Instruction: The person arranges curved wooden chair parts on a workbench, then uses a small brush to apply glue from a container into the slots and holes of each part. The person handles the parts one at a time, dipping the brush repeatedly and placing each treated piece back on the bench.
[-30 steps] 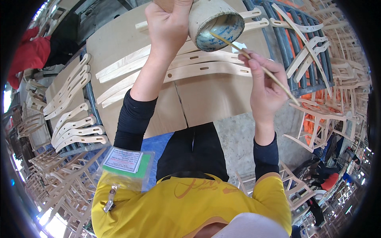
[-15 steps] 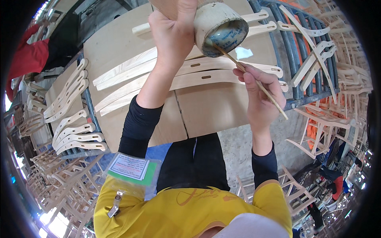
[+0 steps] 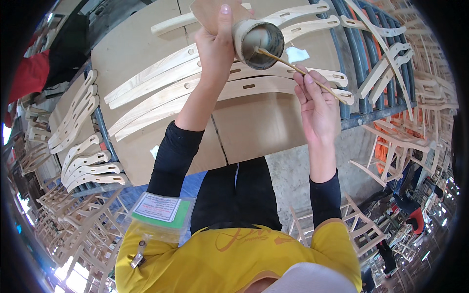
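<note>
Wooden stick dipped into a tilted cup, both held above a brown work board.

Nearest, the right hand (image 3: pixel 317 105) pinches a thin wooden stick (image 3: pixel 297 70) between thumb and fingertips, the other fingers loosely curled; the stick's far end reaches into the mouth of the cup (image 3: pixel 258 38). Beyond it, the left hand (image 3: pixel 216 46) is clenched around the cup's side together with a flat brown piece (image 3: pixel 207 12), thumb pointing up, the cup tipped so its opening faces the camera. Under both hands, curved pale wooden slats (image 3: pixel 195 90) lie across the board (image 3: pixel 254 127), running toward its far right corner, where a white rag (image 3: pixel 296 53) sits just beside the cup.
</note>
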Motion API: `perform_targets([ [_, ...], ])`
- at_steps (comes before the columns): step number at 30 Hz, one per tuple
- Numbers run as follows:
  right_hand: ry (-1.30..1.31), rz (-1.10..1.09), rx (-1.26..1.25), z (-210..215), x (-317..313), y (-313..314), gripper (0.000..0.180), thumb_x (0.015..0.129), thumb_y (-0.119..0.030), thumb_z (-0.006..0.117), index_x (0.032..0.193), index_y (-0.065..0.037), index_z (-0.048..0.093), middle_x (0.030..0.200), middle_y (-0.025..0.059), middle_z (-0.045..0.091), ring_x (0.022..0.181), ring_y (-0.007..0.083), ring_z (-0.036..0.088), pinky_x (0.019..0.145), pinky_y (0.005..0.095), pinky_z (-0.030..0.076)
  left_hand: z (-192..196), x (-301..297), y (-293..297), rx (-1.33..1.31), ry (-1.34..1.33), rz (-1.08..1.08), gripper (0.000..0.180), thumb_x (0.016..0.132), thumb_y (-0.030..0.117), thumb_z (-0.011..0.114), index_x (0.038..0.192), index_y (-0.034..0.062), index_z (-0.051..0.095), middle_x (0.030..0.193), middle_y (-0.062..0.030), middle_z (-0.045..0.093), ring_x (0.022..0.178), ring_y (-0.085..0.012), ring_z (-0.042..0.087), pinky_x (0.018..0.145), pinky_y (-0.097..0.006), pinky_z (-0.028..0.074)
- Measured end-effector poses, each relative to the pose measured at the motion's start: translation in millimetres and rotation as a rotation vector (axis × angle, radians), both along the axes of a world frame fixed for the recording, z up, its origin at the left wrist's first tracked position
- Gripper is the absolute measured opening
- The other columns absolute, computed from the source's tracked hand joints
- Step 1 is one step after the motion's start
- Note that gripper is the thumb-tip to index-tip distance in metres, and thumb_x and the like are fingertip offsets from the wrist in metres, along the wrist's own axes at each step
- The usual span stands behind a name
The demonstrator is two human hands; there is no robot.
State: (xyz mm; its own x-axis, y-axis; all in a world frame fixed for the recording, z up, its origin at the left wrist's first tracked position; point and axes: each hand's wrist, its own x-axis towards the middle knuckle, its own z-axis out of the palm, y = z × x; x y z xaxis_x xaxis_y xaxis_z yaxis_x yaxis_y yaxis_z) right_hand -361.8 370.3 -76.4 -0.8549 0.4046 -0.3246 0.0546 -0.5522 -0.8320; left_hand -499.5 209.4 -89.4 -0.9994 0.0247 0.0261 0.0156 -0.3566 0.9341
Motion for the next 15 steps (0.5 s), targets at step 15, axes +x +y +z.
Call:
perform_targets([
  [15, -0.1, 0.045, -0.039, -29.9, 0.3, 33.8, 0.015, 0.099, -0.015, 0.066, 0.106, -0.002, 0.064, 0.105, 0.016, 0.073, 0.093, 0.0204, 0.074, 0.073, 0.0251, 0.059, -63.9, 33.0, -8.1, -0.098, -0.251, 0.001, 0.043, 0.105, 0.035, 0.055, 0.118, -0.005, 0.066, 0.103, -0.0146, 0.075, 0.094, -0.018, 0.072, 0.085, -0.03, 0.057],
])
